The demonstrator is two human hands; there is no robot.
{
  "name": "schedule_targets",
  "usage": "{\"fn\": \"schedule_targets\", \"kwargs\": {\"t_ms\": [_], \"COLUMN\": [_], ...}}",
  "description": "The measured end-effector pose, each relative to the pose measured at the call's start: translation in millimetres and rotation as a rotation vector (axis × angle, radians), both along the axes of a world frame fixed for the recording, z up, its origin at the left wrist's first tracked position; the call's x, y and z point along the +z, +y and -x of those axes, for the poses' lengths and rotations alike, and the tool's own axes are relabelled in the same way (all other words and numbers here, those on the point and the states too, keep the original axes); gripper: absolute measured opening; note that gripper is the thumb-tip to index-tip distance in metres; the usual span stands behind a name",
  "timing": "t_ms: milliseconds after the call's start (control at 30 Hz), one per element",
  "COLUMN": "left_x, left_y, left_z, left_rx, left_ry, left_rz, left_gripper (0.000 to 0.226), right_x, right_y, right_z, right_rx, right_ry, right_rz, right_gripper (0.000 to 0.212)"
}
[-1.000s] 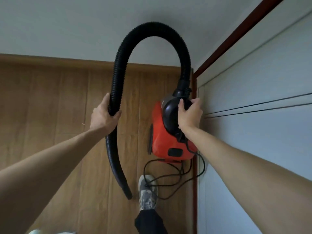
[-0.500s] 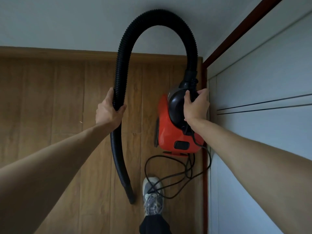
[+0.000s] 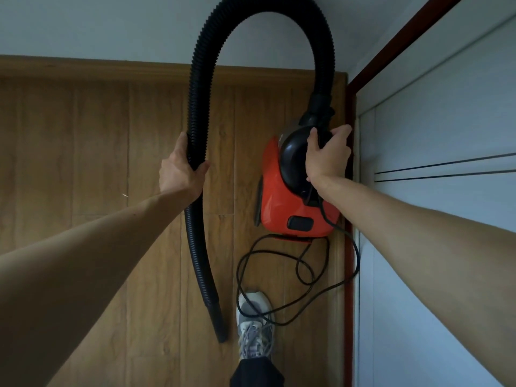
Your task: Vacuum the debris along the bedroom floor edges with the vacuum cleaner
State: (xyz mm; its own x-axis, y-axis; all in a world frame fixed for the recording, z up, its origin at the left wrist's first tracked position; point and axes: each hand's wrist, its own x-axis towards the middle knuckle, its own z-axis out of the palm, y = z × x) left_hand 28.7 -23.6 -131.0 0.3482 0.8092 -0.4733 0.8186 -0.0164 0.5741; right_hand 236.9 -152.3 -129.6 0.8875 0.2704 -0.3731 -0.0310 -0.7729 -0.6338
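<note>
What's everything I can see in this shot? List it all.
floor: one, brown wood planks, underfoot
skirting board: one, brown, far edge
wall: one, whitish, far side
door frame: one, dark red, right
door panel: one, white, far right
vacuum cleaner: one, red with black top, beside the door frame
hose: one, black, arching from the cleaner, nozzle hanging low
power cord: one, black, looped below the cleaner
debris speck: one, pale, left of hose
shoe: one, grey-white, bottom centre, under the cord
trouser leg: one, dark, bottom edge
left hand: one, gripping the hose
right hand: one, gripping the cleaner's handle
</note>
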Motion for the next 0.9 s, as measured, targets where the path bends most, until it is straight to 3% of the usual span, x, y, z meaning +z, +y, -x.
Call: {"fn": "schedule_targets", "kwargs": {"t_ms": [367,633,900], "left_x": [11.4,66.1,155.6], "left_y": [1.5,13.2,27.1], "left_z": [-14.1,-12.2,16.2], "left_rx": [0.071,0.102,-0.230], "left_ry": [0.030,0.119,0.267], "left_rz": [0.055,0.114,-0.013], "left_gripper": [0.055,0.072,0.077], "right_x": [3.7,53.7,140.8], "right_y": [-4.2,-9.3,9.5], "right_z": [-5.6,-18.1,-6.7], "right_rx": [0.108,0.402,0.754], "right_ry": [0.082,0.191,0.073], "right_rz": [0.082,0.286,0.346], "right_gripper": [0.032,0.061,0.080]}}
